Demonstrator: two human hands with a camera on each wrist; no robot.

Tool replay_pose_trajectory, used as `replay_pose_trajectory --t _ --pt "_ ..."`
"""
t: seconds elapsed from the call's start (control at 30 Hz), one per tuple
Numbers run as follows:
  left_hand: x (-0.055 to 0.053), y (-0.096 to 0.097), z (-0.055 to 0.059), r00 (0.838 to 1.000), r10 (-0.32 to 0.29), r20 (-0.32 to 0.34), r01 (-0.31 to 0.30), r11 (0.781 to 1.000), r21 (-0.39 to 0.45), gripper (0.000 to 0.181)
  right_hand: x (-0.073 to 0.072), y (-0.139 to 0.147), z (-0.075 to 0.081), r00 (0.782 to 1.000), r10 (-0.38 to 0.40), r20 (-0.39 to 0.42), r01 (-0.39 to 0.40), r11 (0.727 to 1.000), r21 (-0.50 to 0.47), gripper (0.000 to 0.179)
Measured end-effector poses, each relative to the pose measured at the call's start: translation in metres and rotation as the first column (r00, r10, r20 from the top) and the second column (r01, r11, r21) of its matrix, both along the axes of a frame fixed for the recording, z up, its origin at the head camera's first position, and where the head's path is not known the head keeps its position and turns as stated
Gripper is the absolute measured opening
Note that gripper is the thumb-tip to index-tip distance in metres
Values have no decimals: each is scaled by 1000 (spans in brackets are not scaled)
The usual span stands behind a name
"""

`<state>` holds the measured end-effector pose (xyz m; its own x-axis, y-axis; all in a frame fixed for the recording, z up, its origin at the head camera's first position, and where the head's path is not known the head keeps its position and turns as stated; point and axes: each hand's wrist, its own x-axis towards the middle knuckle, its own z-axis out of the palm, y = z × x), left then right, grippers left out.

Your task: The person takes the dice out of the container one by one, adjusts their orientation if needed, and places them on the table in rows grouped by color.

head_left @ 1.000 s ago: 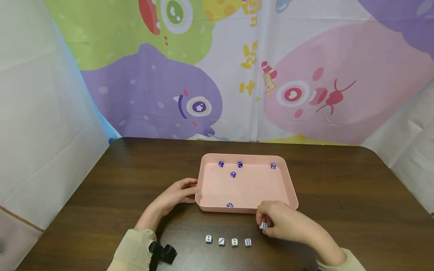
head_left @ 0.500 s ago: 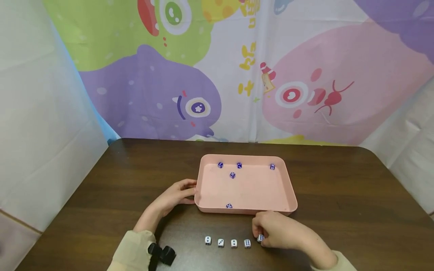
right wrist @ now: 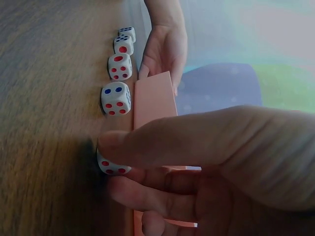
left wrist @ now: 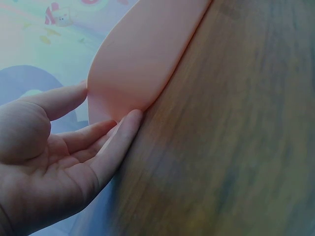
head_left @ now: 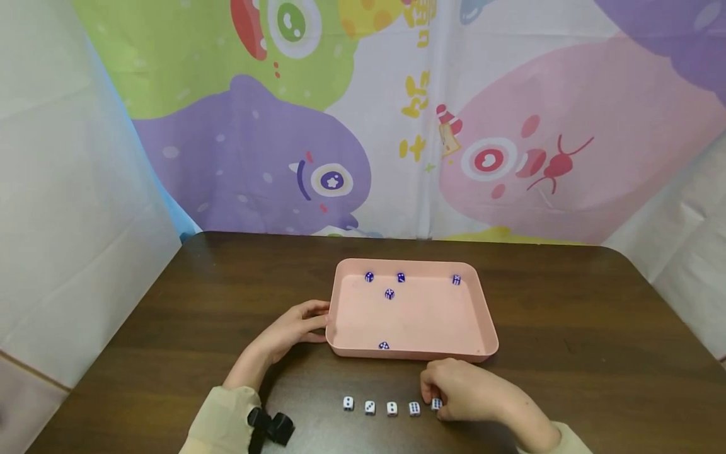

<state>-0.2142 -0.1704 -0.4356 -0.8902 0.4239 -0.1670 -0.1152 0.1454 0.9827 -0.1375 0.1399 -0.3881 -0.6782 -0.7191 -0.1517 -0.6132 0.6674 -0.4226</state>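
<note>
Die: white, red dots | right hand pinches it | well apart, left hand, relaxed, touches tray

Tray on table, dice inside, dice row in front

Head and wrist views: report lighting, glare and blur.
Head view: fairly even light, pink tray reasonably sharp; left wrist view: dim, wooden tabletop blurred; right wrist view: backdrop washed out by glare at upper right, dark shadow beside the nearest white die.
</note>
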Motion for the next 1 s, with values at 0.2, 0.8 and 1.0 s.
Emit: replay_pose_trajectory --t 0.2,0.8,1.0 --pt "-1 -1 1 1000 4 -12 -4 1000 -1 48 -1 -1 2 1000 9 -16 -9 1000 -6 26" --pt "1 -1 0 1000 -10 -7 10 1000 2 48 -10 -22 12 945 -136 -297 72 973 -217 10" --pt "1 -1 1 1000 -5 -7 5 1000 -2 48 -20 -35 7 928 -169 -333 73 957 -282 23"
